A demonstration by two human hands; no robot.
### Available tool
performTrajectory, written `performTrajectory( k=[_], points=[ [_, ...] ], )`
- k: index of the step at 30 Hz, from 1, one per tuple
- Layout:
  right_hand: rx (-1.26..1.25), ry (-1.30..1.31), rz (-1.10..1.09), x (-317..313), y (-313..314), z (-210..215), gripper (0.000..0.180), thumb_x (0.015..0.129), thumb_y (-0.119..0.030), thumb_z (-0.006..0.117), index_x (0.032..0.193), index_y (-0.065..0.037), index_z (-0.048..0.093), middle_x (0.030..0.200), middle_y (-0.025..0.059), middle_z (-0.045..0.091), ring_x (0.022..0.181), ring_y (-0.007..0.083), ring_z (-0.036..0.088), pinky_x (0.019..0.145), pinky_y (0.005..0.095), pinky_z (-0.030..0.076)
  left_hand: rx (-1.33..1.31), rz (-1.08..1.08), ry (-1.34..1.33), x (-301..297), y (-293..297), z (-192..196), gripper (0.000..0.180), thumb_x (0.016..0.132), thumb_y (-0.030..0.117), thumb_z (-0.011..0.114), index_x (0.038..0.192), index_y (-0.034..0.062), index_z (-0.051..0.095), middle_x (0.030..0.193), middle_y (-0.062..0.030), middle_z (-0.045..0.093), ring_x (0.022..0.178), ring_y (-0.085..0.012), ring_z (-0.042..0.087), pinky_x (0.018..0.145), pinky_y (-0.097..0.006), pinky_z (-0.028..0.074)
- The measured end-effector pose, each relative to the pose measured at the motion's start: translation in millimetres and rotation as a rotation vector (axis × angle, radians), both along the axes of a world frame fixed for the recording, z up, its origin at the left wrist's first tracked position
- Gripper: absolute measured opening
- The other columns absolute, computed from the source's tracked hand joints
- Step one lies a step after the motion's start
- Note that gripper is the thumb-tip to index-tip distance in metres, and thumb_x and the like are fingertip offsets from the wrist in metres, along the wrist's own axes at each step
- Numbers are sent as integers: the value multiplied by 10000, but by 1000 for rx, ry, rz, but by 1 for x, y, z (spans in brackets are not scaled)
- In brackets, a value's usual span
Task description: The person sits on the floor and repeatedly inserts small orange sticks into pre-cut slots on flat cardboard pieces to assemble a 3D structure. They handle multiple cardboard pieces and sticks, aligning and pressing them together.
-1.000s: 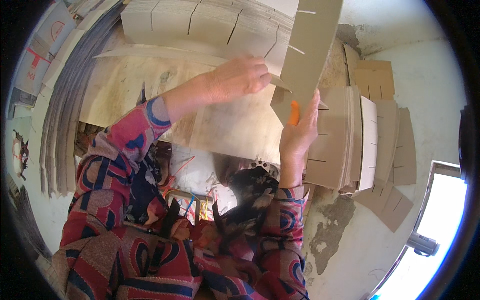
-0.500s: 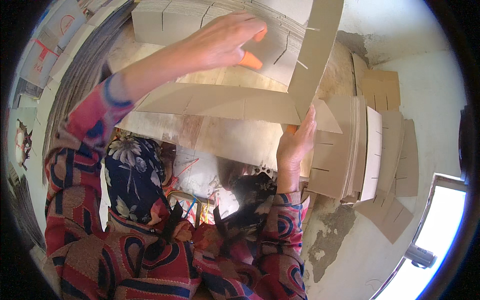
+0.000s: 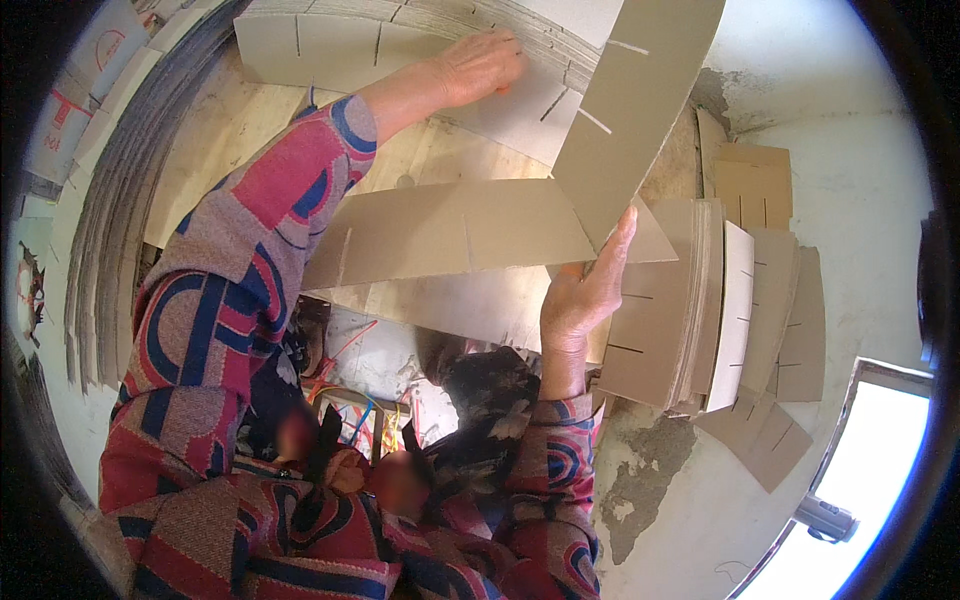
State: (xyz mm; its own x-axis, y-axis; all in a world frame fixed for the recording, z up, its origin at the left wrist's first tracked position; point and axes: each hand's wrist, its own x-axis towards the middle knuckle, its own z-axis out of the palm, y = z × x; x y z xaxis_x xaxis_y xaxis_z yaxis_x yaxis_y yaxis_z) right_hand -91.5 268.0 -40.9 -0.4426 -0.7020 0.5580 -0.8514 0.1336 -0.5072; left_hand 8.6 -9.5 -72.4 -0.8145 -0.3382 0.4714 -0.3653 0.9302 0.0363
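Further over the far stack of cardboard goes the left hand, fingers curling in from their wide spread a moment ago; whether they grip anything, you cannot tell. Meanwhile the right hand holds on, fingers closed where a long strip, stretching left above the counter, meets a slotted strip slanting away, just beside a pile of cards

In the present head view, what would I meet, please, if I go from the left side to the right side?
Tall stack of thin sheets → left hand → right hand → stack of slotted cardboard → loose slotted pieces → bright framed panel.
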Motion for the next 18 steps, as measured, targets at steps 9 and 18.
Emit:
performTrajectory(
  k=[9, 18],
  points=[
    [-6, 34, 10, 1, 4, 2, 635, 803, 93, 514, 1403, -40, 356, 1371, 186, 457, 1230, 318, 490, 969, 353, 446, 223, -11, 102, 6, 25, 19, 78, 729, 89, 613, 717, 16, 589, 798, -97, 558, 892, -260, 522, 750, -355, 470],
    [-28, 88, 10, 0, 5, 3, 665, 775, 108, 500, 1404, -52, 356, 1370, 179, 461, 1216, 317, 503, 967, 355, 450, -257, -144, 186, -1, 20, 15, 63, 721, 107, 593, 752, 54, 578, 780, -70, 560, 879, -234, 547, 768, -350, 482]
  ],
)
